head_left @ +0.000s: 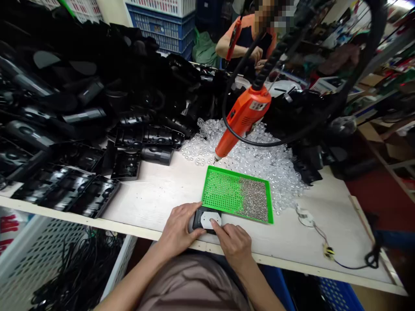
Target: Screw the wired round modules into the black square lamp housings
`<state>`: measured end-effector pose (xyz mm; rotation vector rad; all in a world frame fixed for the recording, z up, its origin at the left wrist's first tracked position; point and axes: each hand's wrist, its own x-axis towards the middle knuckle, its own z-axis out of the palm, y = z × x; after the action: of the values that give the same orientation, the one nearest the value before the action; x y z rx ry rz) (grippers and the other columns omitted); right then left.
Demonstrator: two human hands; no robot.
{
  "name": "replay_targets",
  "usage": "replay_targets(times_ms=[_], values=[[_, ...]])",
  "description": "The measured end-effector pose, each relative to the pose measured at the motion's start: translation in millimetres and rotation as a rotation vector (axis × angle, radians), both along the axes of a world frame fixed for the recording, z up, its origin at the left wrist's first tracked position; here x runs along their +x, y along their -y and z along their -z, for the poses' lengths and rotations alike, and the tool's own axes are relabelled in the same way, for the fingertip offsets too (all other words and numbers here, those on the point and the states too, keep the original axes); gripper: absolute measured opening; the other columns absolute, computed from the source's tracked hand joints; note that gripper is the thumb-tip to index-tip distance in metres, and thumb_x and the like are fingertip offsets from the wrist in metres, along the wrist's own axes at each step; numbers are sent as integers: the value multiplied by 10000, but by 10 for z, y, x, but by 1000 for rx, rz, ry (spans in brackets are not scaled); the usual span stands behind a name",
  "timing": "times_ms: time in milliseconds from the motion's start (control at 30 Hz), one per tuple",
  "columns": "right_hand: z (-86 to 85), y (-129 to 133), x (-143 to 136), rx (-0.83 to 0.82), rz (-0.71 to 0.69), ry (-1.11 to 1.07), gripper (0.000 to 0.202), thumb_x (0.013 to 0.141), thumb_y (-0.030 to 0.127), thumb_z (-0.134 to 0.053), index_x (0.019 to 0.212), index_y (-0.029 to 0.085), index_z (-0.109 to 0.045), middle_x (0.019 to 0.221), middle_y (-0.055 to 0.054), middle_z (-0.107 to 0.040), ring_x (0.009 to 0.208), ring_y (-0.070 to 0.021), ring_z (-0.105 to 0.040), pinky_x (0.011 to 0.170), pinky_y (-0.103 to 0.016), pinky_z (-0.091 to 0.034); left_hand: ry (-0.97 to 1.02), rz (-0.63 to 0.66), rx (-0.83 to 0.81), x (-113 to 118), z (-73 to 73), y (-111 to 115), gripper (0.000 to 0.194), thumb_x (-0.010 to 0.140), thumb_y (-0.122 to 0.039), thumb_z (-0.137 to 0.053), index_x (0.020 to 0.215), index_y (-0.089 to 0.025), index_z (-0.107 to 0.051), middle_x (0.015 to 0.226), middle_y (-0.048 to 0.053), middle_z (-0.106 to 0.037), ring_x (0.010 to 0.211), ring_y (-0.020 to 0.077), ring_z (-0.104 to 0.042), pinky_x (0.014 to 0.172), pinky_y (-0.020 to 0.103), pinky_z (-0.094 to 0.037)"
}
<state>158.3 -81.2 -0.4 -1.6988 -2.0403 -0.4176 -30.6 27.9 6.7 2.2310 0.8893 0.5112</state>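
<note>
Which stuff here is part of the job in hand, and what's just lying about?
Likely in the job:
- black part, gripped by the left hand
- pale plate on it, under a finger of the right hand
- green tray with small metal pieces
- orange driver, probably

Seemingly just lying about:
- blue crates
- green sack
</note>
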Motion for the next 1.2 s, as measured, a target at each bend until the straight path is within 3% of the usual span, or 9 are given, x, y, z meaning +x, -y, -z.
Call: replay_targets(times_ms=[200,433,700,800,967,1133,1200], values=[[-101,40,-107,-178,54,43,340,913,109,-529,1233,200,-594,638,11,-551,579,-134,-505,607,-305,-321,35,-29,25,-1,71,41,719,763,-327,-751,1373,-281,-373,1280,81,-600,1169,283,-560,975,474,-426],[-190,35,-322,-261,153,65,351,858,66,-537,1192,158,-597,619,-4,-581,545,-160,-539,572,-325,-326,68,-41,42,-15,151,78,658,754,-396,-750,1319,-275,-435,1259,83,-618,1156,288,-572,953,471,-443],[-260,20,-315,-332,172,123,518,771,-10,-523,1266,142,-520,613,-12,-600,537,-194,-569,543,-338,-376,21,-37,-54,2,23,66,601,766,-332,-719,1300,-278,-450,1268,76,-608,1173,282,-547,977,474,-415],[-268,-7,-340,-360,172,140,549,765,-24,-502,1289,139,-505,594,-18,-608,515,-193,-565,514,-331,-364,33,-47,-67,34,-35,86,499,830,-331,-624,1295,-260,-458,1273,78,-599,1185,270,-532,992,460,-401],[-270,-80,-388,-408,160,140,423,843,66,-507,1260,122,-546,572,-32,-627,493,-189,-573,493,-321,-350,-15,-219,-89,172,-38,181,303,911,-302,-486,1207,-245,-513,1172,63,-638,1110,251,-557,948,445,-403],[-400,10,-105,-276,99,-12,267,924,218,-516,1150,153,-642,637,-33,-681,560,-155,-620,557,-282,-414,-75,-291,-84,260,3,205,345,881,-293,-524,1220,-231,-500,1117,65,-640,1085,267,-549,939,465,-373],[-471,150,135,-176,172,-123,265,942,231,-498,1139,152,-657,764,-62,-732,650,-149,-664,634,-263,-463,-86,-283,-89,261,8,189,352,878,-306,-529,1221,-232,-499,1113,65,-638,1087,276,-541,936,475,-361]])
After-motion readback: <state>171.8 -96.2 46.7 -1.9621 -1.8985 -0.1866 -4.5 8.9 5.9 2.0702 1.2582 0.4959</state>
